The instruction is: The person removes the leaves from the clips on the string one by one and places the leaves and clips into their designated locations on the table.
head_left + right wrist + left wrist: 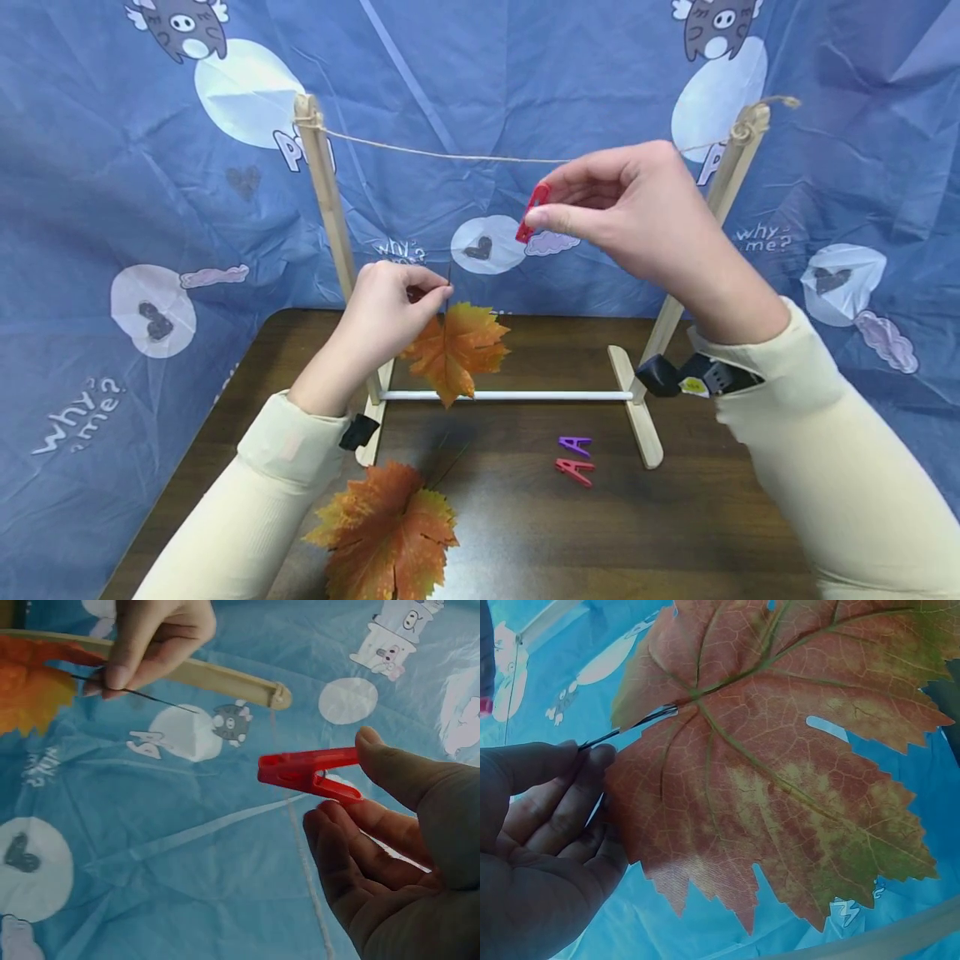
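My left hand pinches the thin dark stem of an orange maple-like leaf, which hangs blade-down in front of the wooden stand. The leaf's veined surface fills much of the left wrist view. Higher and to the right, my right hand pinches a red clothespin by its handle ends, its nose pointing away from the fingers. A twine line runs between the two posts, behind and above both hands. The clothespin and the leaf are apart from the twine.
On the brown table lie a purple clothespin and another red clothespin. A second orange leaf lies at the front left. The stand has a left post, a right post and a white crossbar.
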The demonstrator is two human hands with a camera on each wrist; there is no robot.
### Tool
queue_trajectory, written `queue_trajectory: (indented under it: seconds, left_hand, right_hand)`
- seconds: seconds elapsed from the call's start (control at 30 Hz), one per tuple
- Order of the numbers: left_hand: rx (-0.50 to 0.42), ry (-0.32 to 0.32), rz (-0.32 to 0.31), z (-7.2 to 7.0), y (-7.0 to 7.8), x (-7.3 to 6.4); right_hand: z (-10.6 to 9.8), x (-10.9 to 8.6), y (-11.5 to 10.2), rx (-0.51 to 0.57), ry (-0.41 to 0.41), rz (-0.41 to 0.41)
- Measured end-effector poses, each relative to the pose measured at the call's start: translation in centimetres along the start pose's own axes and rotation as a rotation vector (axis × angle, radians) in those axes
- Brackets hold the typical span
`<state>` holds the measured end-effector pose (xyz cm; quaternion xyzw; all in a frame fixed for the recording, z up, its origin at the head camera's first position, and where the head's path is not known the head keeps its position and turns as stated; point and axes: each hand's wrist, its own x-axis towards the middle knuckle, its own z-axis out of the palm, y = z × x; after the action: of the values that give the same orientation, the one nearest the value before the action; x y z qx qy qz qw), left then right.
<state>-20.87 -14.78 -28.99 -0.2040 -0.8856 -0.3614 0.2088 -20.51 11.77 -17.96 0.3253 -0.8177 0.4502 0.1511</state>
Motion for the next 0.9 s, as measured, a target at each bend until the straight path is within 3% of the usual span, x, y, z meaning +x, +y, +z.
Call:
queue_trajectory:
  seconds: [0.37,0.67,0.9]
  left_hand:
    - [-0.009,-0.042,-0.024,-0.1,-0.2,-1.2]
    - [-0.020,-0.076,-0.037,-0.2,-0.3,-2.0]
    - [-0.006,-0.091,-0.042,-0.3,-0.6,-2.5]
  right_hand:
    - [1.9,-2.8,3.3,-0.032,-0.060,0.096]
    - [3.2,-5.3,6.2,0.027,-0.112,0.185]
    - [3.9,-6.3,7.6,0.017,-0.158,0.181]
